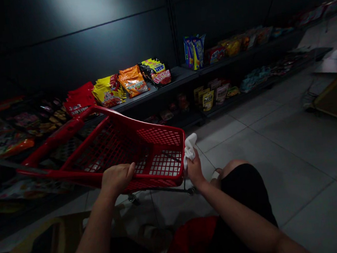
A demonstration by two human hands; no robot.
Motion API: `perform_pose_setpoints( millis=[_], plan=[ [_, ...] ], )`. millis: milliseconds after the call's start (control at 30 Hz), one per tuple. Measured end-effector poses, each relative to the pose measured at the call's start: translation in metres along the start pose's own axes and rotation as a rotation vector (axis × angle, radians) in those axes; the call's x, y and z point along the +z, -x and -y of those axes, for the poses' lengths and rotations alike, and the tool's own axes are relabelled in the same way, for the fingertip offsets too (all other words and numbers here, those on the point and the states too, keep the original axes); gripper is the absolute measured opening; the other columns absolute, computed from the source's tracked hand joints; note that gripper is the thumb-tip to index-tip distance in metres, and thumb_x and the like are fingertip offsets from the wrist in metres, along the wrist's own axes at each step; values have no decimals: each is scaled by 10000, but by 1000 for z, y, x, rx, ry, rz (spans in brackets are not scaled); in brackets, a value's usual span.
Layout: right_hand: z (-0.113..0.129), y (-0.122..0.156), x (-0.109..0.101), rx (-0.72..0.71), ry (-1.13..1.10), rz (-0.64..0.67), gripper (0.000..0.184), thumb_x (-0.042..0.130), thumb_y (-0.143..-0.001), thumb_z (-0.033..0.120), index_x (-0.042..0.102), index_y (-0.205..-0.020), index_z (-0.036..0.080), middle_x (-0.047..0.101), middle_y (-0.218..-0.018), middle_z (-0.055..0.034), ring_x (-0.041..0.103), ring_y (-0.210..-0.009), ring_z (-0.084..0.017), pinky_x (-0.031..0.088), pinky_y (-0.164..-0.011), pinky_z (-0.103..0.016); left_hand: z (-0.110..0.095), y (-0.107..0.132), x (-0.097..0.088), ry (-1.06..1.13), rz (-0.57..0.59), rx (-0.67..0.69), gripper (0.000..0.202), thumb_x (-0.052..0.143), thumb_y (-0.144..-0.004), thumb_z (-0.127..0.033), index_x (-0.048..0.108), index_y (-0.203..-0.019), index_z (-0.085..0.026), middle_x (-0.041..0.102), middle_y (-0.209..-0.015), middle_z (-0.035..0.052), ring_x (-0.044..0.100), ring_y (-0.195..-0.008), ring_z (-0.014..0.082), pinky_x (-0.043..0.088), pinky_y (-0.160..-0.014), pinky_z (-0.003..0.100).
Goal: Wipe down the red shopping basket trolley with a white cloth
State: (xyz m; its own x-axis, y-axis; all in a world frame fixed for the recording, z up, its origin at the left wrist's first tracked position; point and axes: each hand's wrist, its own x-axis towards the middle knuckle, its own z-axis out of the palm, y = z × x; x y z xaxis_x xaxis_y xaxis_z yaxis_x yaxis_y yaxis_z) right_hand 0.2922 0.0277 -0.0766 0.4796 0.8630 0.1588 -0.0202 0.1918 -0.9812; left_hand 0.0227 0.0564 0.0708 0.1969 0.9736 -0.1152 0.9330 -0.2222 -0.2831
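Note:
A red plastic shopping cart [160, 135] with a lattice basket stands in front of me, its handle pointing to the left. My left hand [117, 180] is closed over the near rim of the basket, thumb lying along the top. At the basket's right end, my right hand [194, 169] is closed on a crumpled white cloth [190, 146]. The cloth touches the cart's end corner. Most of the basket's floor shows, with only its grid pattern visible.
Behind the cart runs a dark shelf [178, 74] with yellow, orange and red snack packets [132, 81]. More bags [207, 99] sit on the lower shelf. Lower left is a yellowish frame [61, 236]; a brown box-like object [336, 94] stands at right. Tiled floor [293, 158] lies between.

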Motion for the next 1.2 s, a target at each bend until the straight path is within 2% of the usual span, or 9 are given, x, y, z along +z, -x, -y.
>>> perform_pose_setpoints(
  millis=[167, 300, 400, 500, 633, 733, 900, 967, 1200],
  plan=[
    [-20, 71, -10, -33, -3, 132, 528, 512, -872, 354, 426, -1381, 246, 547, -1343, -104, 528, -1251, -245, 415, -1087, -442, 3, 0, -1, -67, -3, 18, 609, 184, -997, -410, 745, -938, -182, 766, -967, 143, 714, -905, 306, 457, -725, 360],
    [-14, 54, -3, -40, -10, 82, 445, 490, -895, 388, 483, -1315, 239, 606, -1253, -98, 577, -1187, -231, 466, -1043, -437, -27, 6, -8, 25, 12, 132, 486, 253, -1007, -378, 707, -1106, -235, 758, -1073, 99, 696, -970, 244, 456, -778, 318],
    [0, 37, 8, 2, -46, 2, 448, 420, -929, 365, 461, -1362, 257, 622, -1237, -88, 568, -1216, -216, 457, -1063, -463, -71, 10, -12, 148, 18, 212, 549, 236, -1018, -499, 729, -1017, -259, 764, -1056, 77, 700, -965, 213, 453, -761, 278],
    [8, 59, 8, 12, -46, 63, 481, 381, -955, 371, 426, -1423, 266, 590, -1302, -91, 460, -1353, -217, 386, -1137, -497, -98, 8, -13, 95, 16, 210, 647, 195, -1019, -521, 754, -981, -197, 768, -947, 146, 718, -888, 256, 456, -726, 308],
    [1, 99, -2, 45, -26, 224, 502, 346, -997, 443, 390, -1468, 274, 578, -1350, -81, 411, -1401, -198, 318, -1196, -474, -95, 0, -10, 26, 81, 267, 580, 258, -1014, -454, 760, -944, -171, 770, -927, 157, 722, -884, 267, 460, -733, 327],
    [-3, 75, 5, 117, -95, 164, 533, 405, -980, 508, 435, -1445, 248, 581, -1368, -81, 454, -1363, -212, 301, -1202, -458, -85, -1, -7, 5, 97, 317, 535, 270, -1010, -424, 749, -967, -191, 774, -945, 132, 723, -870, 258, 458, -716, 321],
    [3, -17, 27, 157, -274, 47, 539, 434, -958, 500, 458, -1419, 220, 636, -1309, -60, 555, -1244, -202, 394, -1129, -428, -84, 5, -8, 5, 120, 232, 599, 223, -1012, -442, 751, -894, -184, 774, -939, 128, 727, -869, 251, 454, -701, 309],
    [6, -21, 29, 145, -241, 15, 527, 414, -966, 468, 435, -1433, 224, 630, -1317, -64, 550, -1254, -203, 410, -1116, -428, -85, 9, -9, 3, 120, 196, 619, 216, -1009, -457, 756, -874, -186, 774, -932, 132, 728, -874, 255, 455, -697, 310],
    [-8, 111, 4, 36, -95, 235, 534, 452, -962, 400, 356, -1482, 327, 409, -1540, -57, 310, -1475, -235, 267, -1217, -510, -79, 16, -6, -1, 109, 120, 618, 216, -1000, -464, 752, -856, -194, 776, -902, 125, 731, -866, 267, 437, -656, 306]
  ],
)
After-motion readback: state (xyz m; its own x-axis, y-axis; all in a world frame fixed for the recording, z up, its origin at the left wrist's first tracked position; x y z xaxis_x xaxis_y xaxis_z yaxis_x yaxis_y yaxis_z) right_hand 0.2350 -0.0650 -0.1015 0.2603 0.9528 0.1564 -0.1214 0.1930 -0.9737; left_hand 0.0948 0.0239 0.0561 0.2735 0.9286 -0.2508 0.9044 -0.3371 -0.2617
